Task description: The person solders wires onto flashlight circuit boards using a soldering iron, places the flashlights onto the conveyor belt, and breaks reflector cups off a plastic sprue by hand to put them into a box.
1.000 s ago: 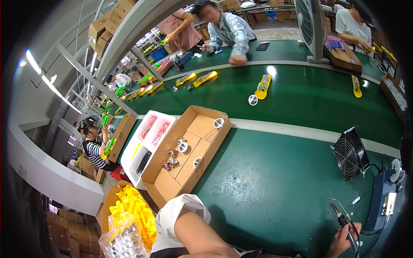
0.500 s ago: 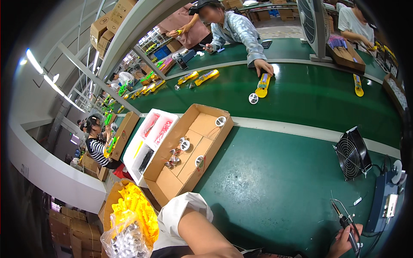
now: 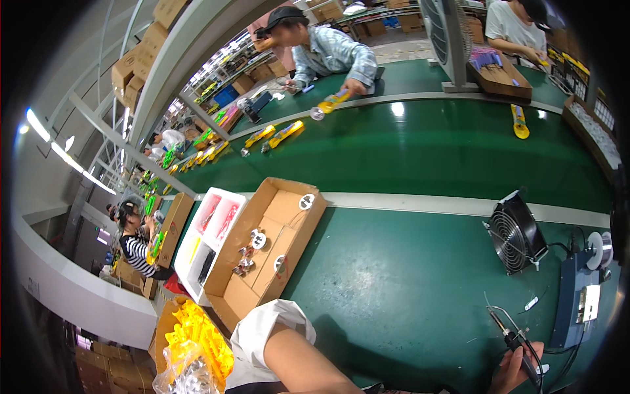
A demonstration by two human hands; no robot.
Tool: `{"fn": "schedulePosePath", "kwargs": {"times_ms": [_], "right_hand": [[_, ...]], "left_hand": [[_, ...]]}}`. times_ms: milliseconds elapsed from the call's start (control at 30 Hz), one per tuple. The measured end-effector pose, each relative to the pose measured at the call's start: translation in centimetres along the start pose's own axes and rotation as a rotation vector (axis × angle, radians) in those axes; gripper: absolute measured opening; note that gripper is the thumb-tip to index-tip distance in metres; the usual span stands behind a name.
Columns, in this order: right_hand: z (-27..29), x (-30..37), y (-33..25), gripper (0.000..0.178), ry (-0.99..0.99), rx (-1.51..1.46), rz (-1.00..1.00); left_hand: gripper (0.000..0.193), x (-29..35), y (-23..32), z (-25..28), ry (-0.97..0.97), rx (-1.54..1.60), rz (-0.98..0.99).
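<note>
Right hand (image 3: 512,370): my fingers are wrapped snugly around a soldering iron (image 3: 512,341), with a thin, bent metal tube (image 3: 503,312) beside its tip.
Left hand: it is out of my sight, so I cannot tell what its grip is like. I see only the left forearm (image 3: 305,361) and a rolled pale sleeve (image 3: 274,331).
Soldering iron: it is low on the right, over the green table (image 3: 394,295), near a blue machine (image 3: 569,305) with a wire spool (image 3: 599,251). The tip points up and left. I cannot tell if it touches the table.
Soldering step: I think I am at the holding-ready part. The next move seems to call for a steady hand and a hot tip kept away from skin.
Cardboard tray (image 3: 303,231): it has round discs (image 3: 258,240) with thin wires, and a little pile of shiny bits (image 3: 243,262).
White foam box (image 3: 186,279): it stands just left of the tray. Red bits are in the two far parts, a yellow one and black ones in the near parts.
Brown carton (image 3: 162,325): it is full of yellow plastic pieces (image 3: 200,338). A clear bag (image 3: 187,371) of silvery things lies on them.
Black fan (image 3: 515,236): it stands on the table, behind the iron.
</note>
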State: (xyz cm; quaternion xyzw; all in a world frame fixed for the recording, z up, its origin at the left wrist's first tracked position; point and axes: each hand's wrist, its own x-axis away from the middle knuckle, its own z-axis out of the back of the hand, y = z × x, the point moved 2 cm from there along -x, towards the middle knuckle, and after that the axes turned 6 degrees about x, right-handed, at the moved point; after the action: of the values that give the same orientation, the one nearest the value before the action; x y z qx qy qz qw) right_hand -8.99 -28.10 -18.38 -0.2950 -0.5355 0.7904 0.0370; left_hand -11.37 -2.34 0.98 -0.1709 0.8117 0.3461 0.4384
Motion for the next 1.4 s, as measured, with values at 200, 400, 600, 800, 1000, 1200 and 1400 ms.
{"fn": "schedulePosePath", "kwargs": {"times_ms": [200,400,600,800,1000,1200,1400], "right_hand": [[0.1,1.4,2.4,0.020,0.042,-0.249,-0.332],[1.0,1.2,2.9,0.022,0.073,-0.255,-0.379],[1.0,-0.8,0.8,0.012,0.107,-0.269,-0.348],[1.5,-0.2,2.2,0.014,0.107,-0.060,-0.279],[1.2,-0.4,2.3,0.016,0.092,0.002,-0.245],[1.3,-1.2,1.7,0.015,0.092,-0.038,-0.268],[1.1,0.1,2.9,0.012,0.078,-0.130,-0.289]], "left_hand": [[0.014,-1.7,-4.5,1.9,0.090,0.180,-0.391],[0.011,-7.5,-16.7,12.0,0.055,-0.516,-0.082],[0.016,-7.9,-30.9,24.3,0.184,-0.729,0.570],[0.036,-7.0,-43.9,26.7,-0.271,-1.033,0.762],[0.059,-8.9,-50.2,26.5,-0.381,-1.382,0.784],[0.056,-8.3,-49.2,27.1,-0.366,-1.411,0.736],[0.052,-7.1,-43.3,28.6,-0.451,-1.470,0.682]]}}
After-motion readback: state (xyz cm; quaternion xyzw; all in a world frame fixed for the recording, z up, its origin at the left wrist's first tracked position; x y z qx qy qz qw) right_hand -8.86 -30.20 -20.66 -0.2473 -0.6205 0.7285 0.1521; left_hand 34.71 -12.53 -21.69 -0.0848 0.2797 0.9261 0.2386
